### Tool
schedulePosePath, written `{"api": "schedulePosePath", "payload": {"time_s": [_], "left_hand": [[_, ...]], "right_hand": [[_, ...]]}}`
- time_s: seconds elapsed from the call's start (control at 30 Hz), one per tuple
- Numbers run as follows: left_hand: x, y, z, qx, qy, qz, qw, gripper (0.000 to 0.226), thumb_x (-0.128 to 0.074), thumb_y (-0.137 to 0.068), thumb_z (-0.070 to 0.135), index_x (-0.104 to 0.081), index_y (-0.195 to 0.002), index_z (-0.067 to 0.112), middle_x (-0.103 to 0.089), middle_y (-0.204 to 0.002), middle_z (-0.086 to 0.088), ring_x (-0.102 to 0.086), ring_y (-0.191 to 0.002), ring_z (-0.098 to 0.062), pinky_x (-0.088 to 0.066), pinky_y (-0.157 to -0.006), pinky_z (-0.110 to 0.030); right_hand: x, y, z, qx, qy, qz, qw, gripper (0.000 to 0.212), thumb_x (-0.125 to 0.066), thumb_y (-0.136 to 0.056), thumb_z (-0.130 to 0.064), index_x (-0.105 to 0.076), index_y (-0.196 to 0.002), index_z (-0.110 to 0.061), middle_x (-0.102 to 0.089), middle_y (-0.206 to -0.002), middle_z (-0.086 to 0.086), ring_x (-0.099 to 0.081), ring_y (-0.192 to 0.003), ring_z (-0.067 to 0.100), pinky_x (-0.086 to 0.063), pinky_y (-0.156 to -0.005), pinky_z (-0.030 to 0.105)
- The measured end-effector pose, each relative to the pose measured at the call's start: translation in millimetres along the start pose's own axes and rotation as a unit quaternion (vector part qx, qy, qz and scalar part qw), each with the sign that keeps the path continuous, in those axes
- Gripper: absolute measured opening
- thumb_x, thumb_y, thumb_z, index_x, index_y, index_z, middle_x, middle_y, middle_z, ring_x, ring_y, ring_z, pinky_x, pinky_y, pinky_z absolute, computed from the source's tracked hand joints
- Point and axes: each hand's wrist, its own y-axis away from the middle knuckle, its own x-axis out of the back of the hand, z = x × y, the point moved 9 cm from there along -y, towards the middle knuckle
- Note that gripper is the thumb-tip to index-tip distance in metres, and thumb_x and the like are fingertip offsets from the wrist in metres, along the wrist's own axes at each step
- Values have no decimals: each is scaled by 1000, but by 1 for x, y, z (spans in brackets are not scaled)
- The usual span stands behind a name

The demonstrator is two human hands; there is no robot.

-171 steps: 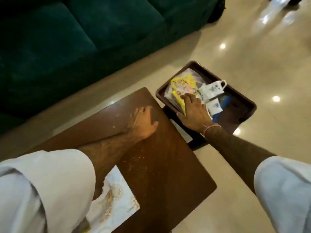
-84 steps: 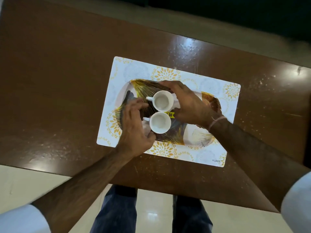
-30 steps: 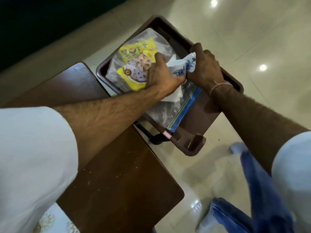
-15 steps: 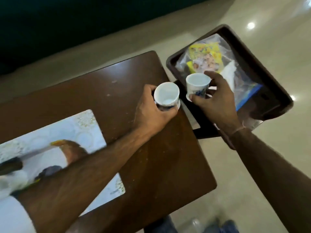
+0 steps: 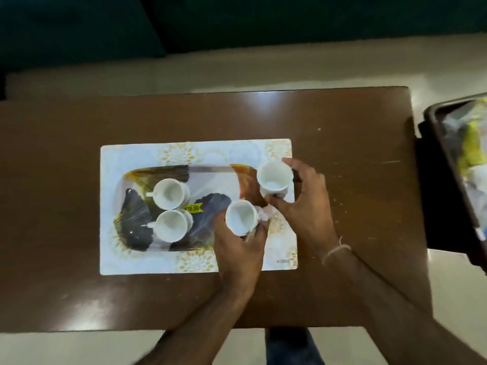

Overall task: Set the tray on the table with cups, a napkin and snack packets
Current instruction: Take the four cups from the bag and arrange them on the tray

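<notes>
A white patterned tray [image 5: 126,159] lies in the middle of the brown table [image 5: 342,122]. Two empty white cups [image 5: 168,194] [image 5: 171,225] stand side by side on its left half. My left hand [image 5: 239,248] grips a third white cup [image 5: 241,217] over the tray's right half. My right hand [image 5: 303,204] holds a fourth white cup [image 5: 274,179] over the tray's right end. Whether either held cup touches the tray I cannot tell. At the right edge, a dark crate [image 5: 432,119] holds snack packets [image 5: 471,151] in clear plastic.
A dark green sofa [image 5: 105,27] runs along the far side beyond a strip of pale floor [image 5: 237,72]. The crate stands off the table's right end. My legs in blue jeans [image 5: 290,346] show below the table's near edge.
Half a second ago both cups were held near the crate at the table's right end. Both hands have since carried them left, over the tray's right half. The view now looks straight down.
</notes>
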Motion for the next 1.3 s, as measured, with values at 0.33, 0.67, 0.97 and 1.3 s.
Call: {"api": "schedulePosePath", "payload": {"time_s": [0.33,0.67,0.97,1.3], "left_hand": [[30,-11,-78,218,202,138,945,73,-88,-72,14,-39,-124,27,-57,-123,3,-57,-113,-18,-46,-98,-31],[17,-4,-89,304,368,135,868,75,-83,-68,-3,-40,-124,24,-63,-119,-2,-66,-107,-17,-57,-89,-33],[13,-8,-81,354,507,130,775,63,-56,-73,-26,-45,-130,0,-62,-127,-27,-64,-112,-40,-52,-81,-41],[146,-53,-14,-174,-45,53,982,42,-77,-76,17,-61,-114,22,-59,-122,-1,-54,-109,-19,-45,-88,-25]], "right_hand": [[-118,15,-32,15,-17,-52,998,53,-79,-80,-24,-53,-127,-22,-60,-125,-3,-55,-112,8,-46,-103,28],[-119,27,-33,5,-8,-65,998,55,-72,-86,-11,-51,-134,-29,-60,-133,-4,-62,-119,11,-51,-97,18],[-125,33,-43,-24,-30,-69,997,56,-60,-92,-5,-48,-143,-24,-66,-122,-12,-56,-98,-27,-42,-86,-2],[-126,35,-87,198,214,-125,948,45,-71,-85,-26,-59,-128,-20,-54,-131,2,-57,-115,25,-53,-83,25]]}}
